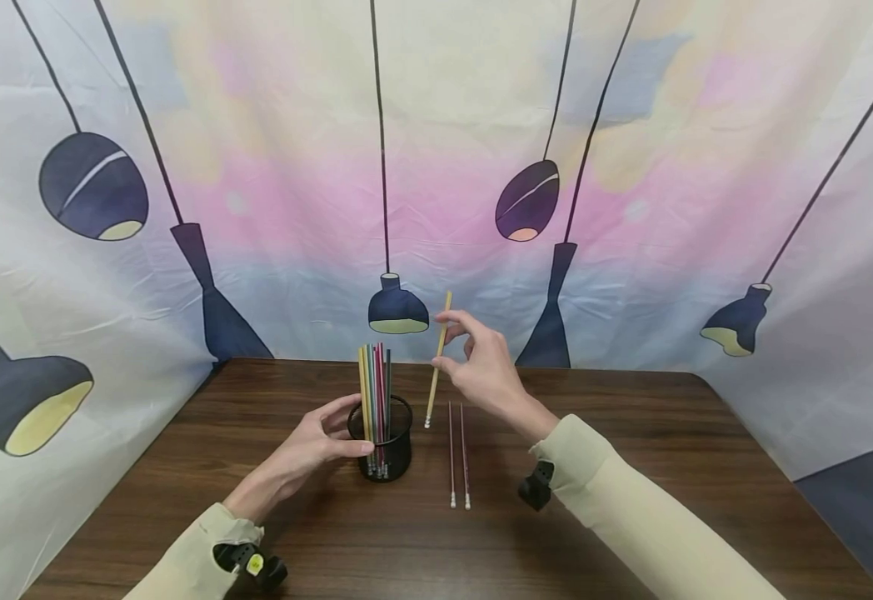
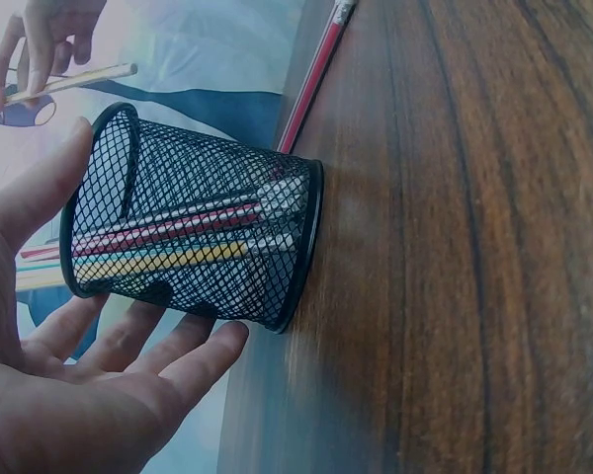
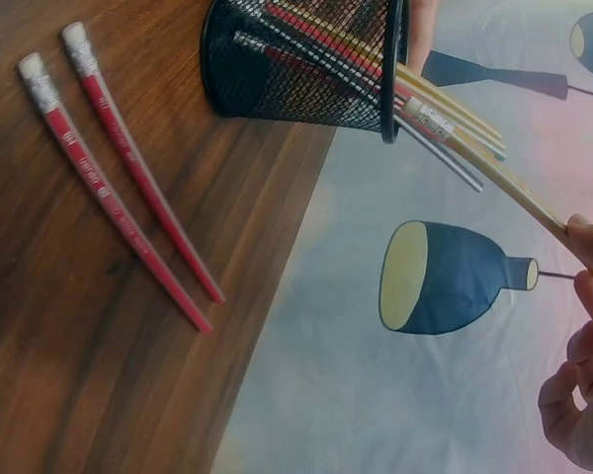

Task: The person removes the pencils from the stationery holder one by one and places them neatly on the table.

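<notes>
My left hand (image 1: pixel 315 440) holds a black mesh pencil cup (image 1: pixel 401 457), thumb on one side and fingers on the other. The cup stands upright on the table, with several pencils (image 1: pixel 375 383) in yellow, red, teal and dark colours leaning in it, eraser ends down. To the right of the cup and above the table, my right hand (image 1: pixel 487 365) pinches a yellow pencil (image 1: pixel 432 396) between thumb and fingers. Its white eraser end (image 3: pixel 427 118) points down and overlaps the cup's pencils in the right wrist view.
Two red pencils (image 3: pixel 117 212) with white erasers lie side by side on the wooden table (image 1: pixel 631 467), right of the cup. Behind the table's far edge hangs a cloth backdrop (image 1: pixel 316 275) printed with lamps. Black wrist cameras (image 1: pixel 536 486) sit at both cuffs.
</notes>
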`<state>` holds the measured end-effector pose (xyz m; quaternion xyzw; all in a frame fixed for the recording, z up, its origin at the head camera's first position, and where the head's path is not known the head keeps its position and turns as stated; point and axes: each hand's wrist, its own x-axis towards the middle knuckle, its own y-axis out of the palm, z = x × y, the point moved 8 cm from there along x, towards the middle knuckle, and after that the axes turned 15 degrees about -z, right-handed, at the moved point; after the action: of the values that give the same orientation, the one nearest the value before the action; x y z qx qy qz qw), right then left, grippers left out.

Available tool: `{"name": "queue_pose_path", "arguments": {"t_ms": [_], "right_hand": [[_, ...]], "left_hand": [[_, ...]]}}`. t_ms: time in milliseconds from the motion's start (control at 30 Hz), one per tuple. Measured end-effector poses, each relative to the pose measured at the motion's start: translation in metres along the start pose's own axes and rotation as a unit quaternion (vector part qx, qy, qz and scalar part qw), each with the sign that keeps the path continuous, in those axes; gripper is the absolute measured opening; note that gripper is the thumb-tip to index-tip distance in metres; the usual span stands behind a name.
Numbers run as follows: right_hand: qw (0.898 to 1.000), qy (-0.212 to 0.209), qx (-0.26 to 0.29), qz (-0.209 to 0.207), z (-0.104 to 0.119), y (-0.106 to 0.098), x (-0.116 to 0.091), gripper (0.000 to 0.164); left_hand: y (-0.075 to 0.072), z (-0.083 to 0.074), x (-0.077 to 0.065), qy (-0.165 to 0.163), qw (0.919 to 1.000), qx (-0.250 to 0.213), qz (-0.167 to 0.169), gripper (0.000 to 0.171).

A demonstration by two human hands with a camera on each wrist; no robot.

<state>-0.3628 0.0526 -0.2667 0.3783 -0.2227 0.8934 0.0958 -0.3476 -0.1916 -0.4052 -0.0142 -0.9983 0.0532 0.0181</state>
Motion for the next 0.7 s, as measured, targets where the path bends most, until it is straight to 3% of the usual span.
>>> {"name": "queue_pose_path", "arguments": {"t_ms": [400,700], "right_hand": [[0.999,0.041,-0.017,0.014,-0.025,-0.004,-0.019,0.053],[0.998,0.045,-0.034,0.025,-0.043,-0.009,-0.031,0.052]], "left_hand": [[-0.005,0.006,0.003,-0.008,1.0,-0.001,-0.001,0.091],[-0.002,0.004,0.003,-0.003,1.0,0.004,0.0,0.091]]}}
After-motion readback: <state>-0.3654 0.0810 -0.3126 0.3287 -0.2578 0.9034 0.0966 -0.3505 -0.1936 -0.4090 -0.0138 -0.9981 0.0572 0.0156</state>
